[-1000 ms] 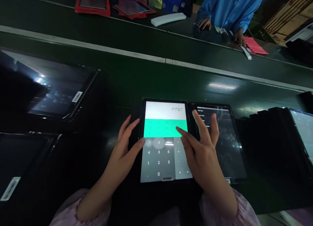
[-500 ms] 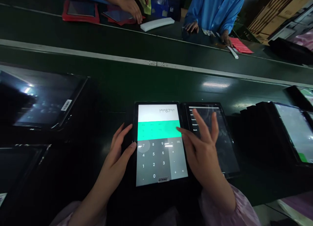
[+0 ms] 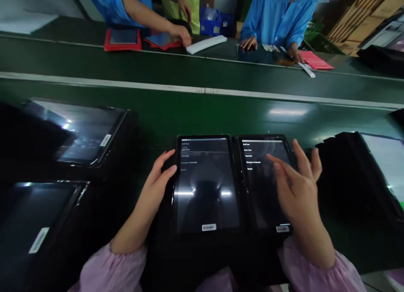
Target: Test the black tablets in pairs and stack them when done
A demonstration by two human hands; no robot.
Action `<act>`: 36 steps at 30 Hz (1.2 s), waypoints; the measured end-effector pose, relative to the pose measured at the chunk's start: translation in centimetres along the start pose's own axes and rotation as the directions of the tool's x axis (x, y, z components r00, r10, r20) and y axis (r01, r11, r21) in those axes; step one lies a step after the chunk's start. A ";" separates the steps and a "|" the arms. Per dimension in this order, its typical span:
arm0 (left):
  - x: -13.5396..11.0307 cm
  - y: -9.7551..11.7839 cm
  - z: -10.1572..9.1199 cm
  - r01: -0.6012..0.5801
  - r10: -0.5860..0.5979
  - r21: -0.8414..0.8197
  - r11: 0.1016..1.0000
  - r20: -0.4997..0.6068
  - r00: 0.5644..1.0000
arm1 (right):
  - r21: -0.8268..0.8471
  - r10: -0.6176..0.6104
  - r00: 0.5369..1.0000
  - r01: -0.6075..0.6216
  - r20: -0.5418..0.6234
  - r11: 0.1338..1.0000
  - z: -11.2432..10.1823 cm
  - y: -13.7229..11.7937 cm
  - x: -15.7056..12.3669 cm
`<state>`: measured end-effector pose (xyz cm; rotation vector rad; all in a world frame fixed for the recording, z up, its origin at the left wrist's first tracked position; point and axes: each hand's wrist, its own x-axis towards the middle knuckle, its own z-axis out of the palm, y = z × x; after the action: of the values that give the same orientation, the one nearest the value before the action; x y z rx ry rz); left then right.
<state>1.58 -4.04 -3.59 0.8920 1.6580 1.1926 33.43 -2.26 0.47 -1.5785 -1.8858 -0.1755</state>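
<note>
Two black tablets lie side by side in front of me. The left tablet (image 3: 206,182) shows a dark screen with a faint text menu and has a barcode sticker near its bottom. Against its left edge rest the thumb and fingertips of my left hand (image 3: 156,184), which are apart and not wrapped round it. My right hand (image 3: 298,187) is over the right tablet (image 3: 260,191), index finger stretched toward the lit menu lines, other fingers raised and spread. Whether the fingertip touches the glass I cannot tell. This hand hides part of the right tablet's right side.
More tablets lie at the left (image 3: 78,132), and a stack (image 3: 383,161) stands at the right. Beyond the pale strip (image 3: 142,85), co-workers' hands (image 3: 181,34) are near red sleeves (image 3: 123,48) and a white foam strip (image 3: 206,43).
My right hand has moved right, from the left tablet to the right one. The left tablet's screen went from a calculator to a dark menu. My left hand stays at its edge.
</note>
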 end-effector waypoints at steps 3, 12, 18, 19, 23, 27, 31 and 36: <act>1.6 1.6 1.3 0.014 -0.017 -0.084 0.996 -0.036 0.999 | 0.009 0.015 1.000 -0.015 -0.018 1.000 -0.9 0.8 -0.7; 4.0 2.8 2.1 0.016 -0.018 -0.025 1.000 -0.063 0.998 | -0.002 0.068 0.997 -0.069 -0.041 0.998 -3.7 2.0 -2.8; 2.6 1.9 1.5 -0.020 0.018 -0.054 0.998 -0.040 0.999 | 0.064 -0.069 0.996 0.065 0.062 0.996 -4.4 1.5 -2.8; 2.5 1.8 1.5 -0.031 0.030 -0.053 0.998 -0.034 0.999 | 0.081 -0.108 0.990 0.100 0.092 0.992 -4.3 1.3 -2.9; 2.6 1.6 1.5 -0.039 0.037 -0.061 0.997 -0.044 0.998 | 0.160 -0.219 0.954 0.188 0.206 0.969 -3.7 0.1 -3.3; 2.7 1.7 1.5 0.004 -0.009 -0.113 0.994 -0.045 0.999 | 0.212 -0.314 0.905 0.260 0.286 0.942 -3.3 -0.8 -3.6; 3.1 1.3 1.0 0.016 -0.017 -0.143 0.990 -0.004 1.000 | 0.153 -0.299 0.928 0.270 0.222 0.951 -3.4 -0.2 -3.3; 3.3 0.8 0.8 -0.026 0.027 -0.063 0.998 0.021 0.999 | 0.113 -0.119 0.991 0.112 0.057 0.987 -4.0 1.1 -3.1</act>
<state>1.25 -0.60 -3.75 0.8873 1.5873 1.2416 36.13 -6.51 1.47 -1.4177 -2.0026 -0.0723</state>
